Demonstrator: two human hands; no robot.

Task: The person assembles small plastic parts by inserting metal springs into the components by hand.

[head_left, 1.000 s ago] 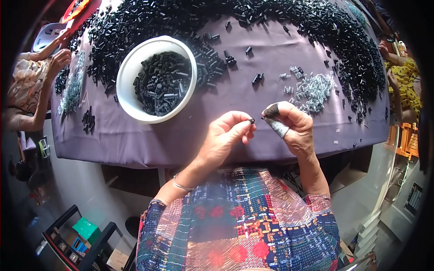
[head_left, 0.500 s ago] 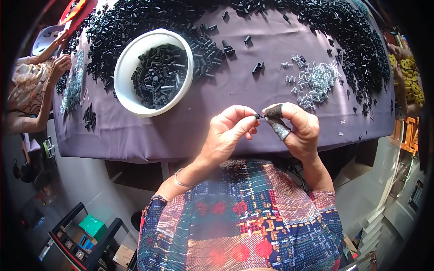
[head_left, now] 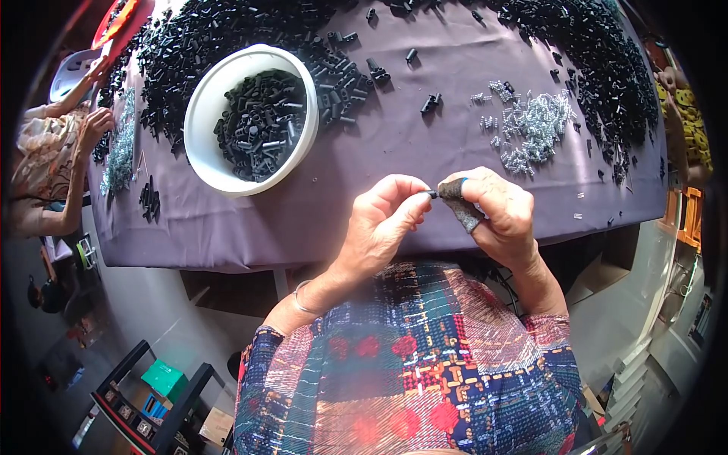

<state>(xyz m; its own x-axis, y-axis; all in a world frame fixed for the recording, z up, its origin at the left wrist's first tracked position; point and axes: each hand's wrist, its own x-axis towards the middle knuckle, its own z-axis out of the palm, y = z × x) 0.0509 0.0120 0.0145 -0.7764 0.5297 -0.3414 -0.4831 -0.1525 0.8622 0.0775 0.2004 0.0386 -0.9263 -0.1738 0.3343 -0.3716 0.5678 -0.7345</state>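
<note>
Between my two hands, just above the table's near edge, is a small black plastic part (head_left: 433, 194). My left hand (head_left: 387, 220) pinches it between thumb and forefinger. The thumb and forefinger of my right hand (head_left: 504, 216), wrapped in dark and grey cloth finger covers (head_left: 460, 203), close on the part's other end. Whether a spring sits in it is too small to tell. A pile of small silvery springs (head_left: 537, 133) lies beyond my right hand. Left of my hands stands a white tub (head_left: 196, 163) holding many black cylindrical pieces (head_left: 262, 125).
Heaps of black pieces (head_left: 220, 38) cover the far side of the purple tablecloth (head_left: 364, 152), with more along the right (head_left: 607, 98). Another person's hands (head_left: 97, 125) are at the left edge beside more springs (head_left: 121, 159). A second person in yellow (head_left: 686, 121) sits at the right.
My right fingertips have drawn in closer to the part in my left hand. The view has shifted slightly; the tub and piles look otherwise the same.
</note>
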